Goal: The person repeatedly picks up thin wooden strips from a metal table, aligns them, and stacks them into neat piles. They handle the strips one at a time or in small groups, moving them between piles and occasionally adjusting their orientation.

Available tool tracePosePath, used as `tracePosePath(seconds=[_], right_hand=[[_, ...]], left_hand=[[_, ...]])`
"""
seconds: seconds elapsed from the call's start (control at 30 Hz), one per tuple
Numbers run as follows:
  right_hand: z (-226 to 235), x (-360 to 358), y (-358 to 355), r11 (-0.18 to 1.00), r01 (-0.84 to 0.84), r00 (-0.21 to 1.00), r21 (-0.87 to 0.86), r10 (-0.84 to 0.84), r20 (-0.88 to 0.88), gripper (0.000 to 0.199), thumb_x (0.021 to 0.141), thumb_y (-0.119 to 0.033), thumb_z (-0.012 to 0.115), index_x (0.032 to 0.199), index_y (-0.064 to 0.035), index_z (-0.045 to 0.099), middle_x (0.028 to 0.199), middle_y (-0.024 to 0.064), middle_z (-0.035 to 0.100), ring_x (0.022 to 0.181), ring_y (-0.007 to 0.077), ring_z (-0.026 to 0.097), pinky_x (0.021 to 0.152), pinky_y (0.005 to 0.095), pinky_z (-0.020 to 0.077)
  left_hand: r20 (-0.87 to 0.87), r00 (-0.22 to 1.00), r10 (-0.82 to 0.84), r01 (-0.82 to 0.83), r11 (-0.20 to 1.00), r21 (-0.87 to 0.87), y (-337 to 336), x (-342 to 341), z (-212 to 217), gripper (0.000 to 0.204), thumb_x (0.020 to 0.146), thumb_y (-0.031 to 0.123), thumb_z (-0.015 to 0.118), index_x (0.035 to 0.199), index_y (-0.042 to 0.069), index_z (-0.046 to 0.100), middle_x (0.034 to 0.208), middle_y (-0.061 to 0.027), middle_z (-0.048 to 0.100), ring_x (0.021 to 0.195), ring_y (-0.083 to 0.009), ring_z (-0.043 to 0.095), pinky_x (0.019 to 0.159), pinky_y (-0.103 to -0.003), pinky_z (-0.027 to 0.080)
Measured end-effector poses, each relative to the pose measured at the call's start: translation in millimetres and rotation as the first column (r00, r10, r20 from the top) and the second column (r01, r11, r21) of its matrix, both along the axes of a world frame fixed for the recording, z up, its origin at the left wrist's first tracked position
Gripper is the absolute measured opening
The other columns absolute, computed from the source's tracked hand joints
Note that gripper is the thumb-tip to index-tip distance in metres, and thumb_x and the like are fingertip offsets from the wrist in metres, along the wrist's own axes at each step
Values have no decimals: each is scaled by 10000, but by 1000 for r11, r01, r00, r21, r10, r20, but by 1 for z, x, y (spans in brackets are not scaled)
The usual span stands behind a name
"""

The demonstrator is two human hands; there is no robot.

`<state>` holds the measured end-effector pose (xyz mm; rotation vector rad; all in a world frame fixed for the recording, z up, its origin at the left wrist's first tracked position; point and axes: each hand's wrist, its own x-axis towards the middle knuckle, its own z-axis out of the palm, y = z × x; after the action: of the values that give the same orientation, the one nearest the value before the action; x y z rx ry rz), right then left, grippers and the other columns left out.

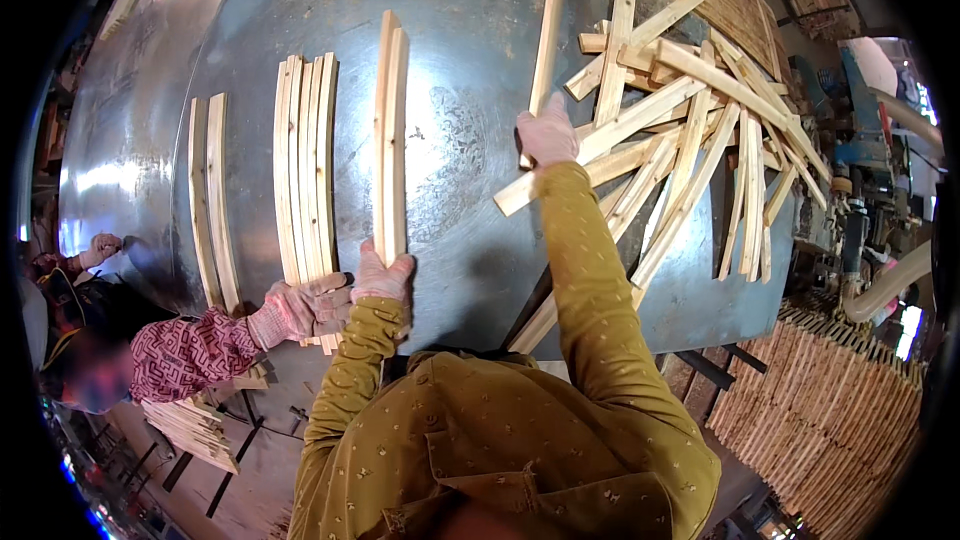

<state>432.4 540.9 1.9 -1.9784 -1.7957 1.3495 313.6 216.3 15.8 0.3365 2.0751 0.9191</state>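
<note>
My left hand (pixel 383 275), gloved, is closed around the near end of two long wooden strips (pixel 390 130) that lie side by side on the metal table (pixel 455 270). Farther to the right, my gloved right hand (pixel 549 133) is wrapped over the lower part of a single wooden strip (pixel 546 35), whose near tip shows below the hand. Beside that hand spreads a loose, crisscrossed heap of wooden strips (pixel 690 100). To the left of my left hand lies an aligned row of several strips (pixel 305 160), with a co-worker's gloved hand (pixel 300 308) at its near end.
The co-worker's patterned sleeve (pixel 190 350) reaches in from the left. Two more strips (pixel 215 195) lie farther left. Stacked wood (pixel 820 420) stands beyond the table's right corner, below machinery (pixel 855 200). A slatted bundle (pixel 190 430) is at the lower left.
</note>
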Motion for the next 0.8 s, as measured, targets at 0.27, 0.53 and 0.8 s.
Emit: tracePosePath(seconds=[0.27,0.53,0.8], right_hand=[[-1,24,-95,896,-117,385,-430,-358,-851,422,912,-113,572,1308,5,486,1016,159,640,807,235,657,698,368,585],[-9,-6,-253,347,-911,370,223,926,71,282,958,-245,536,1192,-99,595,911,85,655,843,269,648,773,396,546],[41,91,189,357,-781,570,513,71,819,902,886,-548,575,1567,-75,220,1591,201,281,1482,349,245,1221,479,149]], left_hand=[[-438,873,-213,42,929,-369,-33,-36,-9,553,844,292,693,1331,99,514,1251,-201,573,1124,-429,580,951,-490,486],[-430,866,-254,107,936,-336,-20,-23,-8,694,812,331,721,1392,56,457,1318,-239,528,1244,-420,504,996,-503,452],[-501,852,-152,-96,896,-434,-87,-47,-29,742,770,198,759,1419,64,427,1260,-249,582,1160,-427,560,982,-483,462]])
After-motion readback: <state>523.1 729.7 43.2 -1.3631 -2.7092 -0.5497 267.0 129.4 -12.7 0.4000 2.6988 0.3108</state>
